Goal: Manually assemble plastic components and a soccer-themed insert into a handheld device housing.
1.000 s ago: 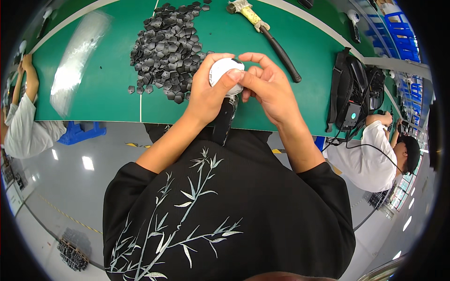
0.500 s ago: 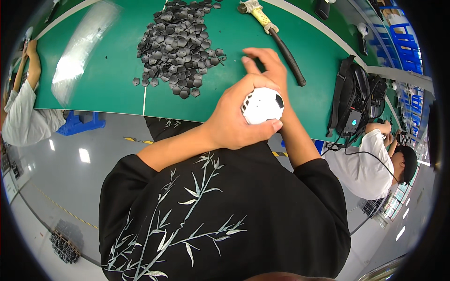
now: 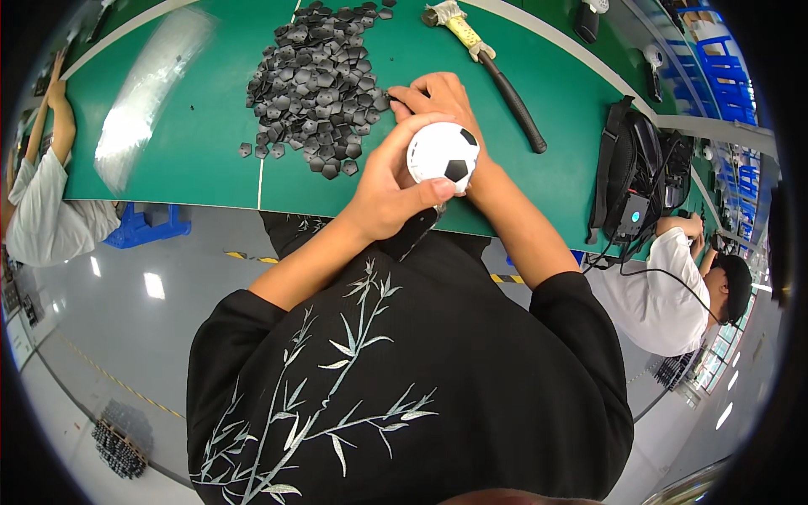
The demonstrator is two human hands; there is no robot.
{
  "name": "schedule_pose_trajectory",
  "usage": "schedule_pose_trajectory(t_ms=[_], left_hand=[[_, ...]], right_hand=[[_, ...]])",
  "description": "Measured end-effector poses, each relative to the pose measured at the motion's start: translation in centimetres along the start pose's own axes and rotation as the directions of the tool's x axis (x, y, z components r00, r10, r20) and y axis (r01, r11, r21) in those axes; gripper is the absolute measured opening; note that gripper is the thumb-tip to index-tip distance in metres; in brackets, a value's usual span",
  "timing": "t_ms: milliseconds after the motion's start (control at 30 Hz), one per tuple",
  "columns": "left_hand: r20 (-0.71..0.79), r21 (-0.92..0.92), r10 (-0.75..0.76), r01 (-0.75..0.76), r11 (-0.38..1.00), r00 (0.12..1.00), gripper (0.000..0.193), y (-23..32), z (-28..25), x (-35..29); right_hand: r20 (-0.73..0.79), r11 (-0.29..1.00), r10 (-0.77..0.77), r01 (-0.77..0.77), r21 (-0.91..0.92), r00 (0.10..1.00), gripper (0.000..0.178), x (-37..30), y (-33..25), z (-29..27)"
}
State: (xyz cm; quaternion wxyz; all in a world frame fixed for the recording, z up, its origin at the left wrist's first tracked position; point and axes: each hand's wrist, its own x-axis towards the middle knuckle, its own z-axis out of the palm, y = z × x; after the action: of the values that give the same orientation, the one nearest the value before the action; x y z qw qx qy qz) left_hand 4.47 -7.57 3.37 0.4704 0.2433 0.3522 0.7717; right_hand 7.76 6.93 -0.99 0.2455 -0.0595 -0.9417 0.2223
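Note:
My left hand [image 3: 380, 195] is wrapped round a small white ball [image 3: 431, 153] with black pentagon patches, like a toy football, held above the table's near edge. The thumb lies across its lower side. Beyond the ball, my right hand [image 3: 441, 98] rests low at the right edge of a heap of black pentagon pieces [image 3: 316, 84]. Its bent thumb and forefinger close about one black pentagon piece [image 3: 390, 99] there; the ball and left hand partly cover this hand. A dark, shiny-edged thing [image 3: 419, 229] shows below the ball, too hidden to name.
On the green table [image 3: 210, 160] lies a hammer [image 3: 505, 88] with a black grip and yellow-wrapped neck, right of my hands. A black backpack [image 3: 627, 181] with cables sits at the right edge. One person works at the left [image 3: 50, 194], another at the right [image 3: 656, 295].
My right hand has moved left and down to the heap's edge, its fingers closing in. My left hand has shifted left and turned the ball, so more black patches show.

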Motion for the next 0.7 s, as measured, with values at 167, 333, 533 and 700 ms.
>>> schedule_pose_trajectory(t_ms=[167,333,533,700], left_hand=[[-0.048,-0.096,-0.032,0.027,0.995,0.998,0.072,-0.2,-1.3,-0.1],[-0.06,-0.236,0.001,-0.015,0.972,0.998,0.064,-1.4,-2.7,-0.6],[-0.226,-0.22,-0.008,-0.043,0.975,0.974,0.056,-1.1,-2.5,-0.6],[-0.281,-0.216,-0.097,0.036,0.976,0.955,0.048,-0.6,-3.2,0.0]], right_hand=[[-0.052,0.996,-0.027,0.031,0.081,0.998,0.021,0.4,0.9,-0.8],[-0.024,0.895,0.266,-0.237,0.378,0.964,0.02,0.9,-0.2,-3.6],[0.081,0.73,0.382,-0.355,0.584,0.92,0.018,0.1,-3.0,-7.0],[0.207,0.525,0.403,-0.41,0.746,0.892,0.02,-1.0,-5.0,-8.3]])
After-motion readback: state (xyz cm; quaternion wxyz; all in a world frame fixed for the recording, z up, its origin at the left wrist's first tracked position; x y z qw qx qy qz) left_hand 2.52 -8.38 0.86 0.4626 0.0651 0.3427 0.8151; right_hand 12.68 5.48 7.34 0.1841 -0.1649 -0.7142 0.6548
